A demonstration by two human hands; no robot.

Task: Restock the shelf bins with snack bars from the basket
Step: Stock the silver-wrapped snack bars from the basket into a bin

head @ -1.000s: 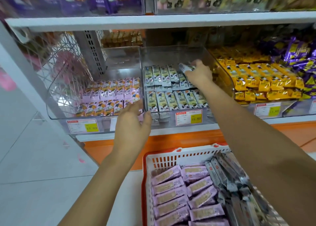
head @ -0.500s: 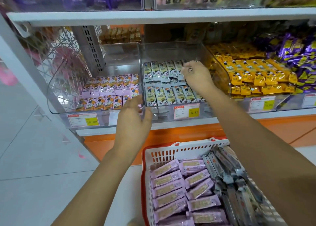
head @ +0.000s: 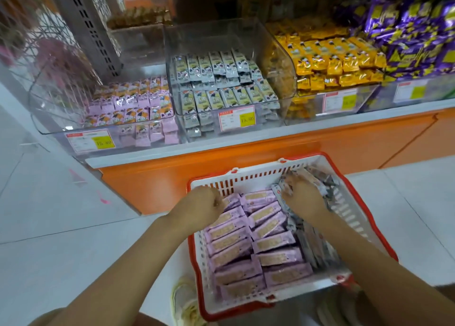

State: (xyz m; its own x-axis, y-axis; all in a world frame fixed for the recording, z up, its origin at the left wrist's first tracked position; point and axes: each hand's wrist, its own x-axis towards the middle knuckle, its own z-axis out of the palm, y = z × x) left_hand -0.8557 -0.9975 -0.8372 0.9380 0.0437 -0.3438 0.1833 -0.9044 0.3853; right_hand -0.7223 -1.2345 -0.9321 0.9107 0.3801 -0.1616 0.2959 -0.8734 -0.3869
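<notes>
A white basket with a red rim [head: 248,178] stands on the floor below the shelf. Pink snack bars [head: 258,247] fill its left and middle, and grey snack bars [head: 317,247] are piled along its right side. My right hand [head: 304,198] is down in the grey pile at the basket's back, fingers curled round a grey bar. My left hand [head: 200,207] hovers at the back left corner with its fingers curled, right at the end of a pink bar; motion blur hides whether it holds it. On the shelf, a clear bin of grey bars [head: 221,79] sits beside a clear bin of pink bars [head: 133,106].
Right of the grey bin stand a bin of yellow packs [head: 332,62] and a heap of purple packs [head: 418,27]. Price tags [head: 237,120] hang on the bin fronts. An orange cabinet base [head: 295,153] runs under the white shelf edge. White tiled floor lies left of the basket.
Both hands have dropped from the shelf bins into the basket. My right hand left the grey bin and is now in the grey pile. The view has tilted down.
</notes>
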